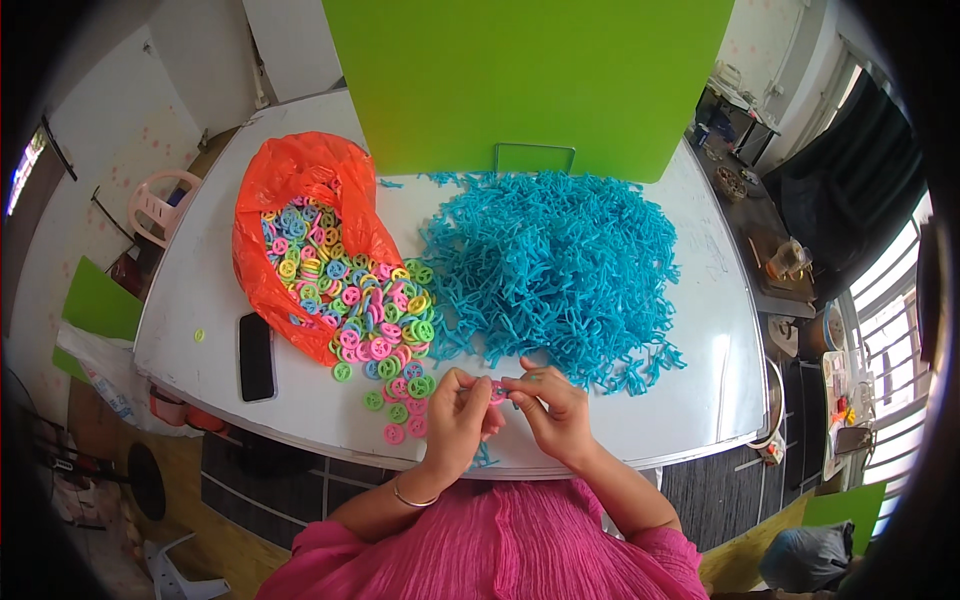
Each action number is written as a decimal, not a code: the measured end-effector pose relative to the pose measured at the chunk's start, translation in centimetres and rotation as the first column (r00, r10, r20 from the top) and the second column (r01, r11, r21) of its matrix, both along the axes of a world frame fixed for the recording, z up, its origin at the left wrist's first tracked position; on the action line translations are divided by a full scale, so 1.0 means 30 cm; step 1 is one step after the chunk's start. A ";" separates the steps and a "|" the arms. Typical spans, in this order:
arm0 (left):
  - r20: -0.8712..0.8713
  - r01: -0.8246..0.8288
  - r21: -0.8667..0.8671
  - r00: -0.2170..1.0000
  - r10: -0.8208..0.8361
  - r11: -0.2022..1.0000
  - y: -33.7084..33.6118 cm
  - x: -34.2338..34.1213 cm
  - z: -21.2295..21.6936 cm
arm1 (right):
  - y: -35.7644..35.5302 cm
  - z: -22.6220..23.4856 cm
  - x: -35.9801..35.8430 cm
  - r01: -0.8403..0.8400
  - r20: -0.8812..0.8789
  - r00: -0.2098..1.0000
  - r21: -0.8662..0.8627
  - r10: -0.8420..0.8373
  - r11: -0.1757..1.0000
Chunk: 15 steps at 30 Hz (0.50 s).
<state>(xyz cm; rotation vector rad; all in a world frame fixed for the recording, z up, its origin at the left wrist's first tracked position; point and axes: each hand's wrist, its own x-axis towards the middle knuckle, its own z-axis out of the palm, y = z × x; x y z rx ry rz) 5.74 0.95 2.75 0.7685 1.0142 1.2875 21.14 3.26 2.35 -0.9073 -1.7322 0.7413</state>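
Note:
My left hand (pixel 458 418) is closed in a pinch on a small pink plastic wheel (pixel 497 392) at the table's near edge. Fingertips of my right hand (pixel 556 412) meet it from the other side, pinching a small blue plastic piece (pixel 509 393) against the wheel; fingers partly cover both. Left of my hands lie loose pink, green, yellow and blue wheels (pixel 377 348), spilling from an open red plastic bag (pixel 262 292). A big heap of blue plastic pieces (pixel 550 260) spreads beyond my right hand. A few blue pieces (pixel 483 456) lie below my left hand.
The white table (pixel 690 410) has a curved near edge in front of me. A dark phone (pixel 257 357) lies left of the bag. A tall green board (pixel 530 80) stands at the back, a thin metal frame (pixel 535 147) before it. One green wheel (pixel 199 335) lies far left.

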 end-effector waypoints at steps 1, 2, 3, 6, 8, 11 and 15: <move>-0.083 0.018 0.028 0.996 -0.016 0.999 -0.003 -0.005 0.004 | -0.001 0.004 0.002 -0.012 0.022 1.000 0.014 0.012 1.000; -0.084 0.014 0.029 0.996 -0.012 0.999 -0.003 -0.009 0.007 | -0.001 0.008 0.004 -0.025 0.044 0.999 0.028 0.024 0.999; -0.154 0.051 0.057 0.987 -0.042 0.997 -0.001 -0.014 0.009 | 0.001 0.011 0.006 -0.029 0.043 0.999 0.029 0.028 0.999; -0.083 0.171 -0.024 0.982 -0.172 0.985 0.010 -0.050 0.000 | 0.000 0.016 0.014 -0.058 0.069 0.996 -0.013 0.058 0.998; 0.067 0.256 -0.115 0.966 -0.250 0.960 0.018 -0.066 -0.016 | 0.008 0.008 0.012 -0.143 0.048 0.989 0.007 0.143 0.990; 0.124 0.284 -0.143 0.956 -0.267 0.948 0.018 -0.062 -0.031 | -0.006 -0.006 0.011 -0.092 0.071 0.992 -0.135 0.102 0.987; -0.119 0.135 0.003 0.984 -0.134 0.991 -0.014 -0.029 -0.025 | -0.023 -0.040 -0.008 -0.059 -0.071 0.997 -0.346 0.036 0.936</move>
